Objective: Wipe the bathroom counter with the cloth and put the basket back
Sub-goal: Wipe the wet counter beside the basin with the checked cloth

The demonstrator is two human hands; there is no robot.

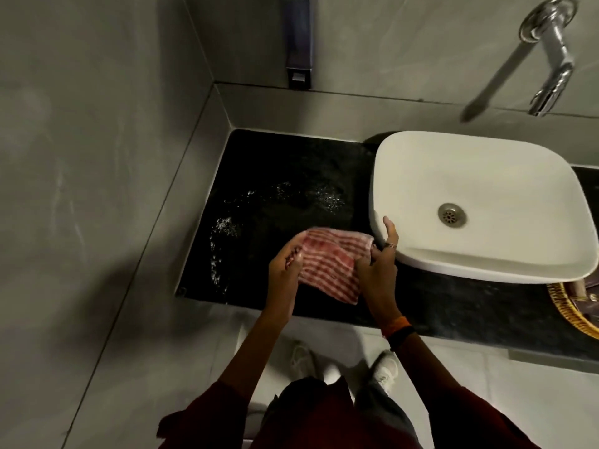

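A red-and-white striped cloth (327,264) is stretched between both hands just above the black stone counter (278,176). My left hand (285,267) grips its left edge. My right hand (377,264) pinches its right edge, forefinger pointing up against the basin's side. Wet streaks and droplets glisten on the counter left of the cloth. A woven basket (570,312) shows partly at the right edge, in front of the basin, with a brown item inside it.
A white vessel basin (479,254) sits on the counter's right part. A chrome wall tap (551,56) hangs above it. A soap dispenser (298,43) is fixed on the back wall. Grey tiled walls close the left side and back.
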